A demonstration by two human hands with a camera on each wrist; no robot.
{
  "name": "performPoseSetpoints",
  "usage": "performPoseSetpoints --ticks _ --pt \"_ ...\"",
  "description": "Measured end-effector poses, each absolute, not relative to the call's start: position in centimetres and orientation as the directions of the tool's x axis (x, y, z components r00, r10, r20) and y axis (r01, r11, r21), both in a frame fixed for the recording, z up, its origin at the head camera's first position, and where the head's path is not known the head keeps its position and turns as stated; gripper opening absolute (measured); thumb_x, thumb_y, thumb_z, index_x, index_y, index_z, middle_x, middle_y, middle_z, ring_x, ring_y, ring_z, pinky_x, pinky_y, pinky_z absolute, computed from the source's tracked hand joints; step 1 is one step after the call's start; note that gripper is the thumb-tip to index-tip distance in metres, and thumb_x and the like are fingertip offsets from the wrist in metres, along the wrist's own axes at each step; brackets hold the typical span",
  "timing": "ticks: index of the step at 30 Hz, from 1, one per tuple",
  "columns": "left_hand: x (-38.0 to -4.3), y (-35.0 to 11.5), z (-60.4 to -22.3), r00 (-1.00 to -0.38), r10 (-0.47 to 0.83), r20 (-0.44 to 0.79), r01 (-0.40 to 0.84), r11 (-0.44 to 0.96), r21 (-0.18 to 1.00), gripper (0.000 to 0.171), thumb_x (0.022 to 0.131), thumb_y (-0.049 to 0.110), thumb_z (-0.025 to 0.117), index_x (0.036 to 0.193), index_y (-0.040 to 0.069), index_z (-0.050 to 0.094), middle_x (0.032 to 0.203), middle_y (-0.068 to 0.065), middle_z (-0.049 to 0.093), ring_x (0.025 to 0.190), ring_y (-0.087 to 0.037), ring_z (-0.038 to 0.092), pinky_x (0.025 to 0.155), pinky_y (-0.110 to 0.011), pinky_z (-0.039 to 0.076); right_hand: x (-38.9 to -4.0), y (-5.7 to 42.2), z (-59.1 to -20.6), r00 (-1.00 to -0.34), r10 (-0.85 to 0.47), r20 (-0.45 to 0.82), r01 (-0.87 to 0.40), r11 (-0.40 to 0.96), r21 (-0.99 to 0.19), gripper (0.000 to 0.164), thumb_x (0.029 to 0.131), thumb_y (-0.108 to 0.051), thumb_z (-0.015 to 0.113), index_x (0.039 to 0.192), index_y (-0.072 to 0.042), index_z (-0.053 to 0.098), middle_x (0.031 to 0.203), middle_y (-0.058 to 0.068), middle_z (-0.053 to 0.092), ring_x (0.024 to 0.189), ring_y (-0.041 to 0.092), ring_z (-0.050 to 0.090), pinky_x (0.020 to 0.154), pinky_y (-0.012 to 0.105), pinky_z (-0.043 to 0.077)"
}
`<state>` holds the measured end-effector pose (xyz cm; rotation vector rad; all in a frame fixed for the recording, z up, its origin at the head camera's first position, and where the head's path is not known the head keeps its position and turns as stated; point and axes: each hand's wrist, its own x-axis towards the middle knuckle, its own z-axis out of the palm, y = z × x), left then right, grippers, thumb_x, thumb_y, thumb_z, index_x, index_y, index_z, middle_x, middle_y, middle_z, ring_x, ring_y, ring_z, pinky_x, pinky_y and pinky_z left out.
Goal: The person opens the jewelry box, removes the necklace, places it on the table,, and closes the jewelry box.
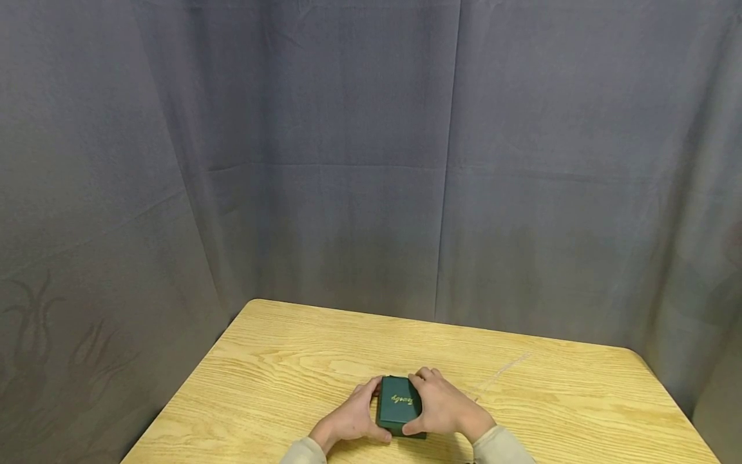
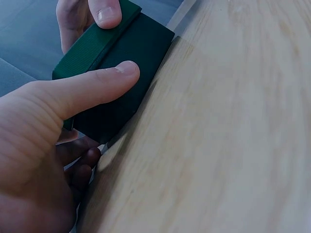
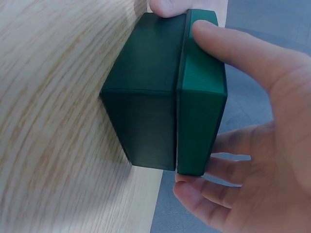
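A small dark green gift box sits on the table near its front edge, gold lettering on top appearing upside down. Its lid is a brighter green than its base, and a thin seam runs between them. My left hand holds the base from the left, its thumb across the near side. From the right, my right hand grips the lid, thumb on the near side and fingers round the far side. The box's inside is hidden.
The wood-grain table has rounded far corners. A pale, see-through strip lies on it, right of the box and further back. Grey curtains hang behind the table and along both sides.
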<state>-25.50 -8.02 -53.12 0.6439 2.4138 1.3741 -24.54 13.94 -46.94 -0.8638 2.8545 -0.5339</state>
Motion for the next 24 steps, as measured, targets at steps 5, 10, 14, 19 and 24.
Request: performPoseSetpoints --ticks 5,10,14,19,24 --pt "-25.46 -8.01 -52.97 -0.859 0.511 -0.042 0.222 0.444 0.868 0.104 0.065 0.022 0.089 0.148 0.012 0.025 0.131 -0.002 0.039 0.121 -0.026 0.036 0.1 -0.053 0.031 -24.51 13.93 -46.91 -0.831 -0.557 -0.006 -0.519 0.778 -0.353 0.092 0.069 -0.057 0.075 0.132 0.005 0.05 0.114 0.006 0.05 0.095 0.02 0.045 0.076 0.038 0.048" --pt "-25.51 -8.02 -53.0 -0.858 0.511 -0.048 0.219 0.448 0.867 0.106 0.065 0.021 0.088 0.148 0.01 0.024 0.131 -0.002 0.04 0.121 -0.026 0.036 0.1 -0.054 0.031 -24.45 13.94 -46.81 -0.832 -0.555 -0.009 -0.521 0.786 -0.334 0.092 0.069 -0.056 0.075 0.132 0.005 0.049 0.116 0.008 0.05 0.097 0.021 0.046 0.076 0.039 0.048" --pt "-25.45 -8.02 -52.95 -0.855 0.516 -0.046 0.224 0.449 0.865 0.106 0.066 0.021 0.088 0.148 0.009 0.023 0.131 -0.003 0.04 0.121 -0.027 0.036 0.1 -0.053 0.032 -24.44 13.91 -47.08 -0.832 -0.554 -0.009 -0.523 0.79 -0.321 0.093 0.069 -0.057 0.075 0.132 0.006 0.049 0.116 0.009 0.05 0.097 0.023 0.047 0.077 0.04 0.048" --pt "-25.31 -7.96 -52.82 -0.854 0.517 -0.052 0.223 0.457 0.861 0.107 0.065 0.021 0.088 0.149 0.008 0.022 0.132 -0.004 0.039 0.121 -0.027 0.036 0.1 -0.053 0.032 -24.44 13.88 -47.49 -0.834 -0.552 -0.012 -0.519 0.791 -0.323 0.095 0.069 -0.058 0.074 0.133 0.006 0.048 0.116 0.008 0.05 0.098 0.023 0.047 0.078 0.04 0.048" --pt "-25.36 -8.04 -52.89 -0.852 0.52 -0.06 0.219 0.458 0.862 0.108 0.066 0.025 0.088 0.149 0.009 0.02 0.132 -0.005 0.038 0.123 -0.028 0.036 0.1 -0.053 0.032 -24.5 13.83 -47.68 -0.835 -0.55 -0.005 -0.518 0.791 -0.325 0.095 0.068 -0.058 0.074 0.133 0.006 0.048 0.117 0.009 0.05 0.099 0.023 0.047 0.079 0.041 0.047"
